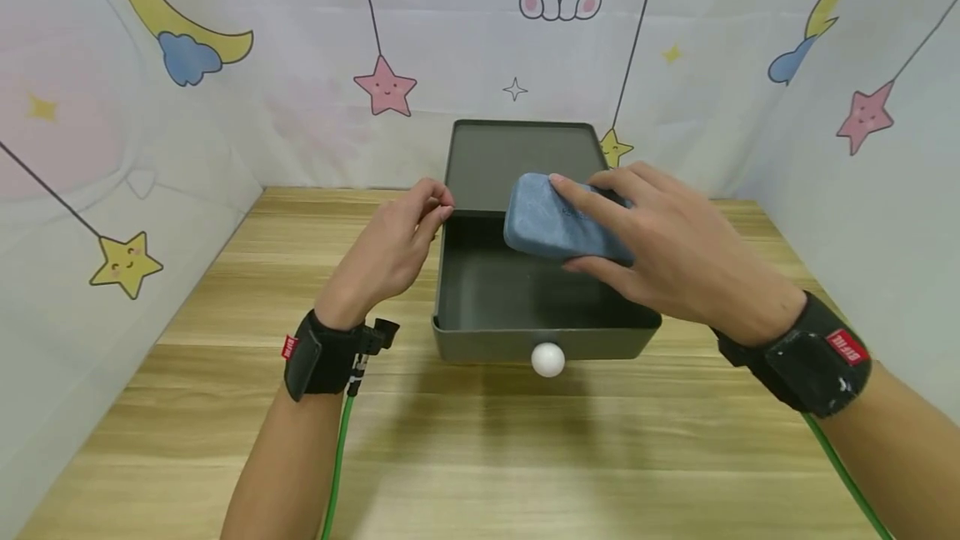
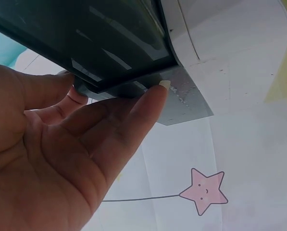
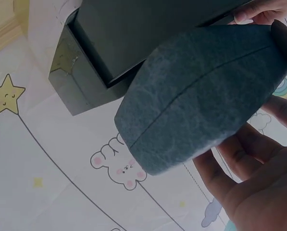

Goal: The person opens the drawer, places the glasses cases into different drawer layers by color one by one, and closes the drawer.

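Note:
A grey box (image 1: 540, 344) stands on the wooden table with its lid (image 1: 525, 161) raised at the back. Above the box's inside, my right hand (image 1: 675, 240) grips a blue glasses case (image 1: 555, 219), thumb on the near side and fingers over the top. A seam runs along the case in the right wrist view, where the case (image 3: 201, 96) hides part of the box. At the box's left rim, by the lid's lower corner, my left hand (image 1: 386, 248) pinches the edge between thumb and bent fingers. The left wrist view shows that hand (image 2: 85, 139) against the box wall.
A white round knob (image 1: 548, 360) sits at the box's front wall. The wooden table (image 1: 480, 448) extends around the box. Printed cloth walls (image 1: 315, 132) rise at the back and both sides. A green cable (image 1: 339, 457) runs from the left wrist strap.

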`<state>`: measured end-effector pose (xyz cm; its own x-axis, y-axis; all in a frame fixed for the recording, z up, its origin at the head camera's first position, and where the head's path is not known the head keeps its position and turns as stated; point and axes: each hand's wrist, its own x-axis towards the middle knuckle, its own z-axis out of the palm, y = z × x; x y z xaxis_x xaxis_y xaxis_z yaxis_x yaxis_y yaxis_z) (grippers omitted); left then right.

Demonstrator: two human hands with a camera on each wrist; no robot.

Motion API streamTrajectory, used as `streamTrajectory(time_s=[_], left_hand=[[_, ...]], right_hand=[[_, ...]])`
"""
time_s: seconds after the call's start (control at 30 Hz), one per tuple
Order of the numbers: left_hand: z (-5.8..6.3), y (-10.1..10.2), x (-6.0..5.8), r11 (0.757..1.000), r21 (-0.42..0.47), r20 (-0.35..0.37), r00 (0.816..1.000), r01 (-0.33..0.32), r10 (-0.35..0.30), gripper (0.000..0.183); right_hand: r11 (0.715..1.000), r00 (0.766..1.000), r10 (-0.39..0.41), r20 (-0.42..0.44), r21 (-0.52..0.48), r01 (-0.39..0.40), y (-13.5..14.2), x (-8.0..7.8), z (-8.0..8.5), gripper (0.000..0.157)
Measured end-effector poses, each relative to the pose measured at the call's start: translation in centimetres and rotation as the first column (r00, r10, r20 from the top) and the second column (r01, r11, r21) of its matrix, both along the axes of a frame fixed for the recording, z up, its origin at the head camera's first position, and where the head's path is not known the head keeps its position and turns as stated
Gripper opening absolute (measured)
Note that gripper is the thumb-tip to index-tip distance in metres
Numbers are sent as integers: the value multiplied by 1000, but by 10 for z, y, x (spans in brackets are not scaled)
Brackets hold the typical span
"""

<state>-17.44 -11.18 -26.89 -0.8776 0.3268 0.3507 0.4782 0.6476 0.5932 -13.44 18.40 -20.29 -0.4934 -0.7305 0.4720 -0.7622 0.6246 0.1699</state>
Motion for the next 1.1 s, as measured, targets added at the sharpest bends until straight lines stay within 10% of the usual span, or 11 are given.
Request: streamTrajectory(time_s=[1.1], left_hand=[[0, 0, -1, 1000, -29, -33, 999, 4, -5, 24]], right_hand=[[994, 987, 57, 151, 84, -70, -31, -16, -16, 72]])
